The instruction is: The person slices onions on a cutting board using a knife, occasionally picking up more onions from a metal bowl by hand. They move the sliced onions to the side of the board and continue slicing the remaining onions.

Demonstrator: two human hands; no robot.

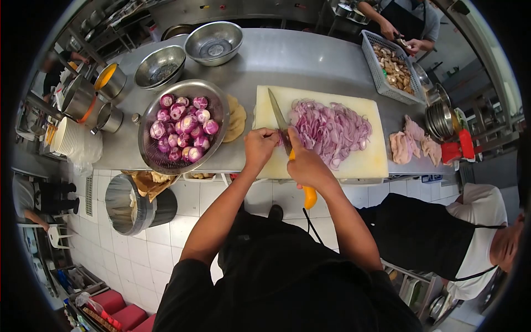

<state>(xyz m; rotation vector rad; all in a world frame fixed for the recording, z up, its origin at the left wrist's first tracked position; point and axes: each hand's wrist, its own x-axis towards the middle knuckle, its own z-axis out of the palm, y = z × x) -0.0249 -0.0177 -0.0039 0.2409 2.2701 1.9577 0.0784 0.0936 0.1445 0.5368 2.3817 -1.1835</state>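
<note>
A cream cutting board (362, 166) lies on the steel table. My right hand (310, 166) is wrapped round the yellow handle of a knife (276, 108), its blade pointing away over the board's left part. Beside the blade, my left hand (262, 146) is closed, fingertips pinched near the board's left edge; what it holds is mostly hidden, perhaps a bit of onion. A wide pile of sliced red onion (332, 130) lies right of the knife. Peeled red onions (185, 127) fill a perforated steel bowl (148, 149) left of the board.
Two steel bowls (214, 44) stand at the back left. A grey basket of cut mushrooms (394, 69) and raw meat pieces (406, 145) are at the right. A bin (127, 205) stands below. Another person (431, 238) is at the right; a co-worker's hands (401, 39) are beyond the basket.
</note>
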